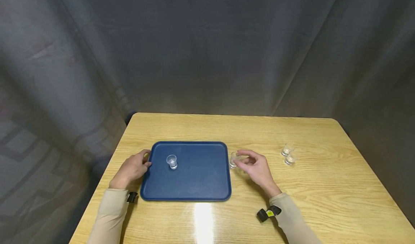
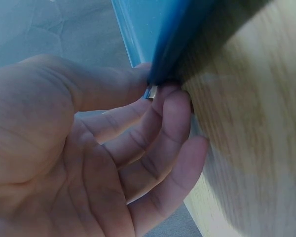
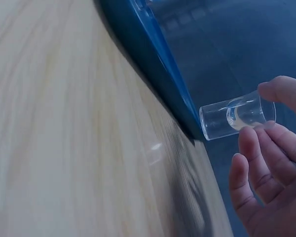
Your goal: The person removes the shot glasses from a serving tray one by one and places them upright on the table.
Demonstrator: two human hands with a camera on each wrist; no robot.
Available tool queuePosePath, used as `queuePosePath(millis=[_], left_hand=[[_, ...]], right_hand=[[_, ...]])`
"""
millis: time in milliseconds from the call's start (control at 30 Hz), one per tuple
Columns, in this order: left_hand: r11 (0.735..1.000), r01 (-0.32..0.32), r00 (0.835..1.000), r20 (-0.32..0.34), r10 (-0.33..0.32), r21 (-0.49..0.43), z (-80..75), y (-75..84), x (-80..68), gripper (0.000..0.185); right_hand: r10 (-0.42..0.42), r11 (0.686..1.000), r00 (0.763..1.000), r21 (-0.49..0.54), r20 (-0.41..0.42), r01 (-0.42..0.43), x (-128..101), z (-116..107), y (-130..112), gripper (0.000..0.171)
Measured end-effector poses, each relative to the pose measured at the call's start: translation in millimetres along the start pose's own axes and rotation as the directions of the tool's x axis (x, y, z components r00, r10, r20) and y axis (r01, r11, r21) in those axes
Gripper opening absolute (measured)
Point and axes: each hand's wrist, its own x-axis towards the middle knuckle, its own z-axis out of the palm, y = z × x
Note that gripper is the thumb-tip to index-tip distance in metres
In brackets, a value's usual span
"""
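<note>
A small clear glass (image 1: 233, 160) is pinched between the thumb and fingertips of the right hand (image 1: 256, 168), held just off the right edge of the blue tray (image 1: 201, 186). The left hand (image 1: 131, 169) rests at the tray's left edge, its fingers loosely bent and touching the rim. Another glass (image 1: 172, 161) stands on the tray, and two more (image 1: 288, 155) stand together on the table (image 1: 324, 200), well to the right.

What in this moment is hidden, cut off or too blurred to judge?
- Right hand: its fingers cover most of the small glass in the head view.
- Two far glasses, head view: too small to tell if they touch.
- Blue tray, left wrist view: cut off by the frame; left hand fills it.
</note>
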Motion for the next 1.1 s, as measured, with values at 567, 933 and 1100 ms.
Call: queuePosePath(millis=[567,933,1100], left_hand=[[1.000,-0.005,1.000,-0.004,0.005,0.002,-0.4,-0.1,-0.4,0.050],[1.000,-0.011,1.000,-0.009,0.011,-0.006,-1.3,0.4,1.9,0.051],[1.000,0.009,1.000,0.002,-0.009,-0.016,-0.2,-0.1,0.5,0.051]], right_hand=[[0.084,0.996,0.991,-0.020,-0.102,-0.087,-6.5,-48.8,17.9,0.045],[0.068,0.992,0.974,-0.085,-0.216,-0.088,-13.9,-81.0,34.8,0.042],[0.080,0.990,0.960,-0.088,-0.268,-0.108,-17.9,-93.4,40.6,0.043]])
